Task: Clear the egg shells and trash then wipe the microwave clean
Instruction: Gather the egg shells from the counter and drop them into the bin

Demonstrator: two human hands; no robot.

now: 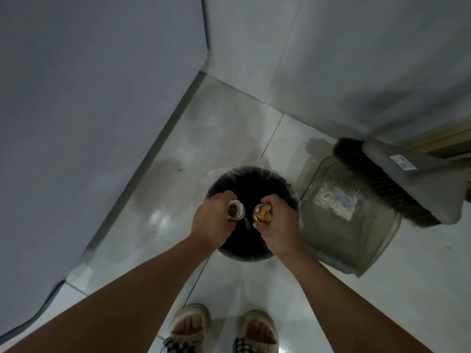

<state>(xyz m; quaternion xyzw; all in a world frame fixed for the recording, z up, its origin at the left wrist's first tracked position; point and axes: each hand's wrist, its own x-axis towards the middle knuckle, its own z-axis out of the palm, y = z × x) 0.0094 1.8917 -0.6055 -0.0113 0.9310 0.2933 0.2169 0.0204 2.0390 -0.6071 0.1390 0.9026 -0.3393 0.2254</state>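
Trash-clearing is underway: my left hand (pixel 212 221) grips a cup of scraps (pixel 235 210) and my right hand (pixel 279 220) clamps egg shells (pixel 263 212), both over the black bin (pixel 242 248). Next I judge both must drop; the dustpan (pixel 349 225) sits at three o'clock.

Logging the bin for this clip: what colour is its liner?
Black; the liner shows best in the head view, below both hands.
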